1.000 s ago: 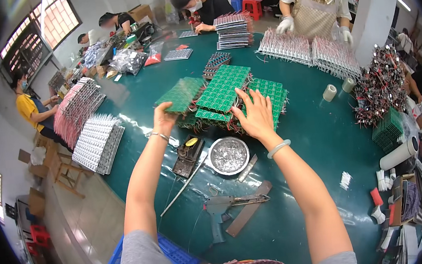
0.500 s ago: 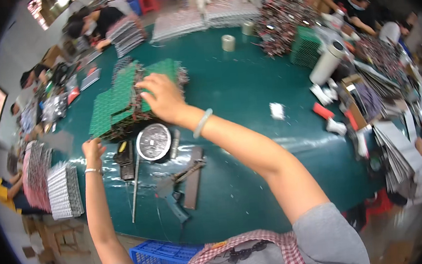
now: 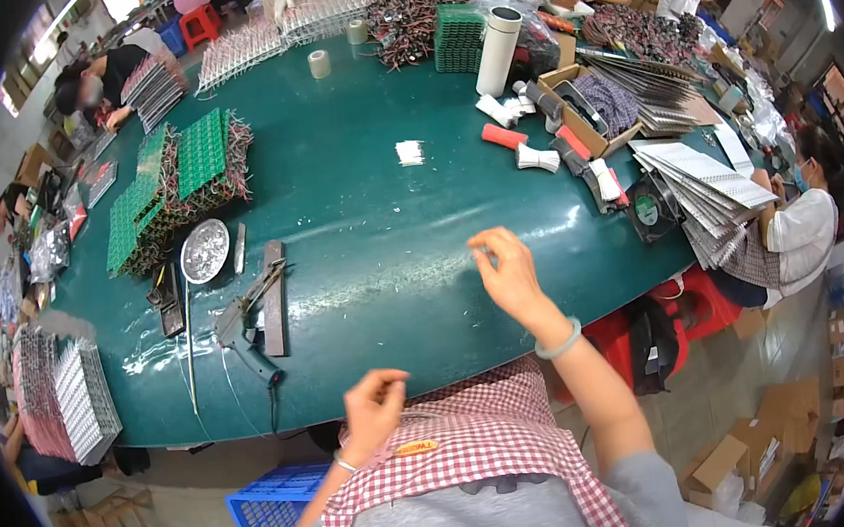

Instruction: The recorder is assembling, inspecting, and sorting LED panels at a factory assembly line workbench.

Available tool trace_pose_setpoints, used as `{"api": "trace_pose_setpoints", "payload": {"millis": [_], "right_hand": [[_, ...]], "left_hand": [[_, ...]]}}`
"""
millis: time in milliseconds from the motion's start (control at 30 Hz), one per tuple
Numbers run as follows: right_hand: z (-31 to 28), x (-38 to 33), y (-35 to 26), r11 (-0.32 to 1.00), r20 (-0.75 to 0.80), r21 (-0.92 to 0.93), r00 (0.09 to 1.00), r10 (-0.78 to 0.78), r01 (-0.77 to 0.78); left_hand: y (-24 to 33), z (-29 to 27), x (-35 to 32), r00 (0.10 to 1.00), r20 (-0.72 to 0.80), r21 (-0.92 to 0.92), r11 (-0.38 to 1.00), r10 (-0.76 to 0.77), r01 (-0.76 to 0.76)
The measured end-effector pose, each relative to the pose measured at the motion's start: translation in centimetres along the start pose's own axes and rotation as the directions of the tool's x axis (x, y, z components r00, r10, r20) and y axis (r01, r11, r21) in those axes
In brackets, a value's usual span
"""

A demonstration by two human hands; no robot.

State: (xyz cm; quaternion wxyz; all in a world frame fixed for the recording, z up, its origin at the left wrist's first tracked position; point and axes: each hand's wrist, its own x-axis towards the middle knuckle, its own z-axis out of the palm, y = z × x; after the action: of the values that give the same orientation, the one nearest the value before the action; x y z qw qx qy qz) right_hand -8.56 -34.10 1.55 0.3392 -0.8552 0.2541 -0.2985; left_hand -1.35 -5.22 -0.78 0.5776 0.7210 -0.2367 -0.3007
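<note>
While the right hand [image 3: 512,278] pinches something too small to tell above the green surface [image 3: 378,217], the left hand [image 3: 375,411] curls loosely closed over the checked apron [image 3: 468,440], holding nothing visible.

The middle of the green surface [image 3: 388,216] lies bare from the near edge up toward the top of the frame, broken only by a small white scrap [image 3: 410,152]. Left of centre, a wooden bar [image 3: 274,296], a soldering gun [image 3: 243,334] and a round metal dish [image 3: 204,250] stand in the way, with green circuit boards [image 3: 169,185] stacked behind them at upper left. On the right a cardboard box [image 3: 590,113], a white cylinder [image 3: 501,51] and fanned stacks of panels [image 3: 707,188] crowd the edge. The right hand [image 3: 508,276] hovers over open surface, its grip pinched, perhaps on something too small to tell. The left hand [image 3: 375,413] sits below the edge, above the checked apron [image 3: 478,449].
</note>
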Motion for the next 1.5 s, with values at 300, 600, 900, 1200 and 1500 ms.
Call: {"api": "trace_pose_setpoints", "payload": {"millis": [300, 600, 900, 1200, 1500], "right_hand": [[8.7, 18.9, 10.5, 0.793, 0.339, -0.461, 0.905, -0.256, 0.397], [14.5, 22.4, 11.4, 0.721, 0.372, -0.526, 0.884, -0.282, 0.451], [16.2, 21.8, 10.2, 0.56, 0.329, -0.729, 0.919, -0.218, 0.393], [16.5, 22.6, 8.4, 0.774, 0.178, -0.608, 0.98, -0.084, 0.177], [17.5, 22.9, 10.3, 0.682, 0.231, -0.701, 0.971, -0.059, 0.208]], "left_hand": [[-0.8, -0.2, -3.5, 0.962, -0.272, 0.107, 0.992, -0.041, 0.073], [0.3, 0.8, 0.1, 0.979, -0.187, 0.133, 0.986, -0.08, 0.106], [1.8, 2.1, 4.6, 0.995, -0.036, 0.257, 0.963, 0.092, -0.08], [1.4, 1.5, 1.8, 0.998, -0.064, 0.266, 0.964, 0.009, 0.008], [-0.4, 1.2, -2.9, 0.972, -0.229, 0.153, 0.988, 0.052, -0.017]]}}
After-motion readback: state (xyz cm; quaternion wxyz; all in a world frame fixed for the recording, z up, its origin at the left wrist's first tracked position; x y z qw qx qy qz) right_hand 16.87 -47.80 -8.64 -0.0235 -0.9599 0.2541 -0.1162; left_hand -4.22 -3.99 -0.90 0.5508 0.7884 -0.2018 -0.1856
